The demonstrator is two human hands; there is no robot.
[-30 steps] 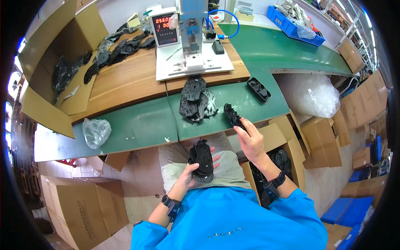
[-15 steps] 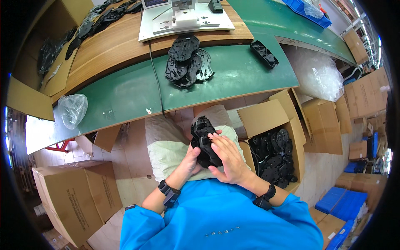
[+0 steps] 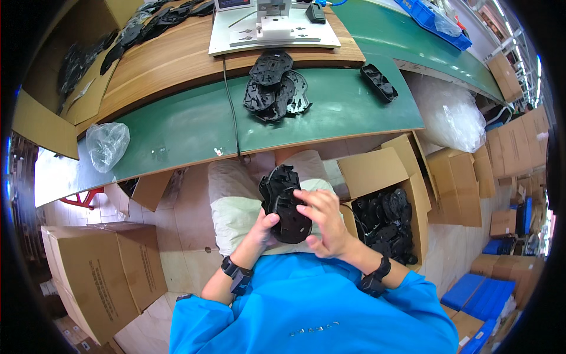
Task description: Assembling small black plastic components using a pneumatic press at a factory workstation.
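A black moulded plastic shell (image 3: 289, 215) with clips and cut-outs is held above my lap, one end tilted up toward the table. It seems to sit against a further dark piece at its left side; I cannot make out how they join. My left hand (image 3: 260, 230) grips it from the left and below, the thumb on its near left edge. My right hand (image 3: 327, 221) has its fingers stretched out, the fingertips at the shell's right side and the thumb apart from it. A pile of similar black shells (image 3: 274, 97) lies on the green table ahead.
An open carton (image 3: 420, 221) of black shells stands beside my right leg. On the green table (image 3: 188, 127) are a clear plastic bag (image 3: 107, 146) and a black tray-like part (image 3: 378, 82). A white-based fixture (image 3: 274, 40) stands behind. A closed carton (image 3: 106, 271) is at my left.
The shell has turned so that a broader, smoother face shows. My right hand's fingers have spread and its thumb has come away from the shell. The view has shifted slightly.
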